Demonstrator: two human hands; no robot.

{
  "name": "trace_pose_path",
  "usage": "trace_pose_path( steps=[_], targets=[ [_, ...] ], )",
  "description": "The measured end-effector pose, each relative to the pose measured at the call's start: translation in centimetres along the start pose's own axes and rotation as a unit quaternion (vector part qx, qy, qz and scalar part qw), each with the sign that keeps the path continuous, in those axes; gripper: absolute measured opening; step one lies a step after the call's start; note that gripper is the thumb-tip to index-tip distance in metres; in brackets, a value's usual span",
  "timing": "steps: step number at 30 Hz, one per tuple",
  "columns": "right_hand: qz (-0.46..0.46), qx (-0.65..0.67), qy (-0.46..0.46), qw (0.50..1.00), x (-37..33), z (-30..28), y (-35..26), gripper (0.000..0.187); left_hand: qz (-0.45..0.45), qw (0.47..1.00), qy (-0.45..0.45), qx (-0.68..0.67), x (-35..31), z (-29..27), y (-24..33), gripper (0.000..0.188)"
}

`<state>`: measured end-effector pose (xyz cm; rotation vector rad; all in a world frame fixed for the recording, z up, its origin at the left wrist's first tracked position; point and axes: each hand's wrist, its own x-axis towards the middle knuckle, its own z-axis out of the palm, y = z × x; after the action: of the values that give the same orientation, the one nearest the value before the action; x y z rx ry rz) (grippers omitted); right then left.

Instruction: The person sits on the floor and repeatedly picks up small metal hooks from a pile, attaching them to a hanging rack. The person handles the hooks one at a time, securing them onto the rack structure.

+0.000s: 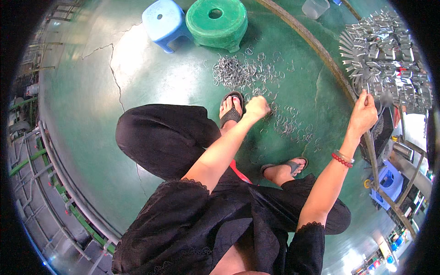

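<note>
My left hand (257,107) is closed like a fist over the floor, beside a scatter of small bent metal hooks or open rings (286,121). Whether anything lies inside its fingers is hidden. A denser heap of the same grey pieces (233,72) lies farther out, beyond my foot. On the right, my right hand (364,112) is raised, thumb and fingers pinched together at the lower edge of hanging rows of shiny metal parts (382,55). What exactly the pinch holds is too small to make out. A red bead bracelet (343,159) circles that wrist.
A blue plastic stool (161,23) and a round green stool (216,25) stand at the far side. A long brown bar (316,43) curves past on the right. Another blue stool (388,181) is at lower right. Pipes and rails (68,183) run along the left.
</note>
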<state>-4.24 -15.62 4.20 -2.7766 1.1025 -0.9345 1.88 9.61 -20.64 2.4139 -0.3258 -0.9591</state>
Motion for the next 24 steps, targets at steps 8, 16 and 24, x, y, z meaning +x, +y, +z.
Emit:
trace_pose_path(
  steps=[8,16,24],
  targets=[
    [0.045,0.082,-0.017,0.995,-0.6,-0.6,-0.5,0.023,0.089,0.954,0.269,-0.098,3.4,-4.1,-0.1,0.014],
    [0.079,0.159,0.002,0.984,-1.0,-0.6,-0.7,0.018,0.236,0.941,0.224,0.093,7.4,-5.3,1.6,0.014],
    [0.104,0.167,0.001,0.980,-1.1,-0.4,-0.3,0.017,0.290,0.919,0.219,0.155,8.5,-5.3,0.1,0.017]
  ],
)
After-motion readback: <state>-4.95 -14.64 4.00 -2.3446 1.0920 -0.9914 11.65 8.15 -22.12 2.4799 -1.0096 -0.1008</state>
